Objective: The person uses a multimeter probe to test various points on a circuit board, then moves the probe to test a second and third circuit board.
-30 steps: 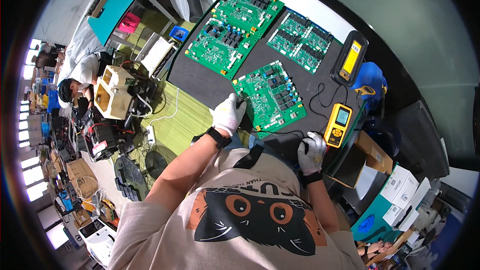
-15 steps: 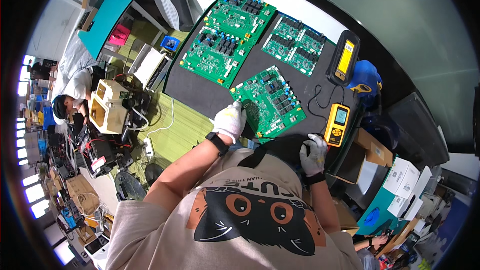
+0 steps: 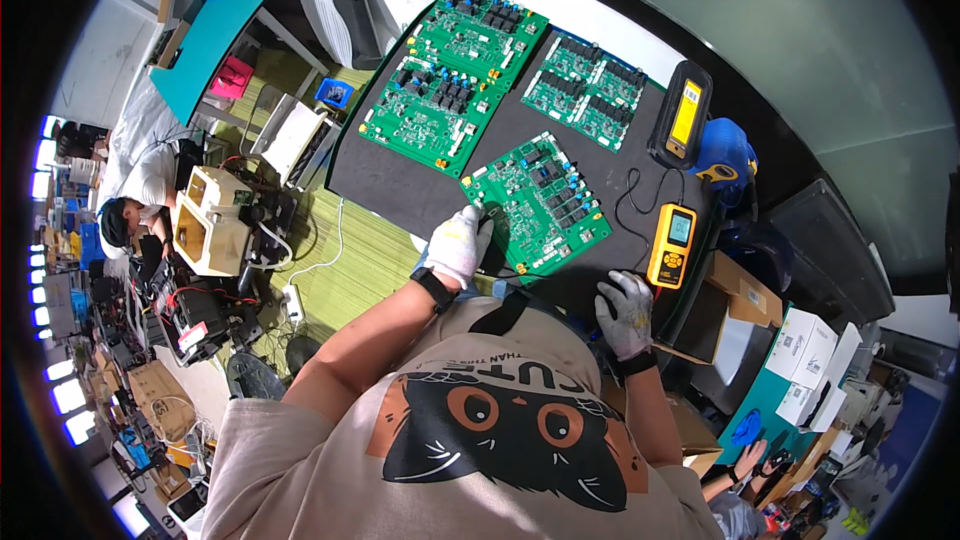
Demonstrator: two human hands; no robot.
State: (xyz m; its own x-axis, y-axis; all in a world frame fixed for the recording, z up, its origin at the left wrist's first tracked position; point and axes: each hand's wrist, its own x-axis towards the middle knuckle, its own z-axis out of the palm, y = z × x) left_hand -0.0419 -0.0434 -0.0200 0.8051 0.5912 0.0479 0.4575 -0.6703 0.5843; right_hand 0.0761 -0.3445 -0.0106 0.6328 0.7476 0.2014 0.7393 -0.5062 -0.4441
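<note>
My left hand (image 3: pixel 456 246), in a white glove, is at the left edge of a green circuit board (image 3: pixel 540 205) that lies tilted on the dark mat (image 3: pixel 385 175). Its fingers are closed together, and whatever is in them is hidden; a thin dark cable shows beside the hand along the board's near edge. My right hand (image 3: pixel 625 315), gloved in greyish white, rests at the mat's near edge with fingers bent and a little apart, holding nothing visible. Just beyond it lies a yellow handheld meter (image 3: pixel 672 246) with a lit screen and a black lead.
Two larger green boards (image 3: pixel 430 115) lie at the back left, and a board of several joined sections (image 3: pixel 585 92) at the back right. A black-and-yellow case (image 3: pixel 684 115) and a blue object (image 3: pixel 725 155) stand at the right. Cardboard boxes (image 3: pixel 745 290) sit below. Another person (image 3: pixel 145 190) works far left.
My right hand has shifted slightly down and left, away from the meter. The shadow over the board near my left hand has drawn back. The boards stay in place.
</note>
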